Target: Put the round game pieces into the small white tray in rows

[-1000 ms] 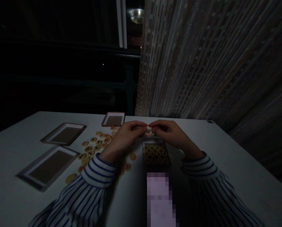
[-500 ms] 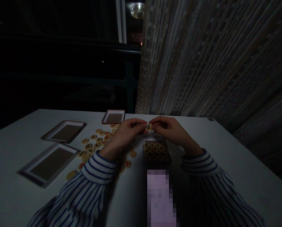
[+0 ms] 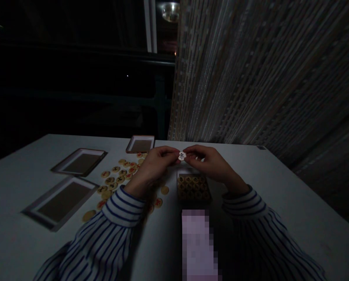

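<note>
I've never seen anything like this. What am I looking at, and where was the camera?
These pictures come from a camera worn on a person's head, looking down at their own bare hands. The left hand and right hand pinch a round game piece between them. Just below sits a small box packed with rows of similar pieces. More loose pieces lie scattered on the white table, near three shallow rectangular trays. The striped sleeves belong to the person's shirt.
</note>
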Action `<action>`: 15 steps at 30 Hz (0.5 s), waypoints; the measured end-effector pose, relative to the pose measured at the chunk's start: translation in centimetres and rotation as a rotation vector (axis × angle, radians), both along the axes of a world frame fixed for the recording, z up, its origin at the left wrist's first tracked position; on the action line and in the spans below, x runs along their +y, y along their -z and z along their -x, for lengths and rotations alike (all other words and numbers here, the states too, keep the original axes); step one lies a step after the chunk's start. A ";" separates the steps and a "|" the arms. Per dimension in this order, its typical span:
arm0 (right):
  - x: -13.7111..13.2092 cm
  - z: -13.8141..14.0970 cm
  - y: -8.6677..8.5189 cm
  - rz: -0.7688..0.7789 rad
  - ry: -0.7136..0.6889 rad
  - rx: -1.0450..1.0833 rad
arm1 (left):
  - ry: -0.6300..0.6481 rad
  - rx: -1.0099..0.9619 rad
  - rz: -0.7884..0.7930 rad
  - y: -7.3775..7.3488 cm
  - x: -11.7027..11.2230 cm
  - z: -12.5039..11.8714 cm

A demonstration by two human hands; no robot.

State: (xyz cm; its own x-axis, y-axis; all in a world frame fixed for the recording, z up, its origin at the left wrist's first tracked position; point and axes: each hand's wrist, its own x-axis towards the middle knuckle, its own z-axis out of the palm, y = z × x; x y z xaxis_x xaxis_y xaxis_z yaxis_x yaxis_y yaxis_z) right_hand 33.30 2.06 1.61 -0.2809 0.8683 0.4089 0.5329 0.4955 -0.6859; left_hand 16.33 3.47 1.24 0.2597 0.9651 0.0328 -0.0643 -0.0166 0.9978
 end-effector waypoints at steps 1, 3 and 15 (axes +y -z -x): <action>0.0 0.0 0.0 -0.027 -0.006 -0.033 | -0.005 0.002 -0.001 0.1 0.1 0.0; -0.1 0.1 0.1 -0.078 -0.013 -0.096 | -0.008 0.018 -0.009 0.4 0.2 0.0; -0.2 0.2 0.3 -0.150 0.004 -0.417 | 0.033 0.244 -0.162 1.9 0.9 0.2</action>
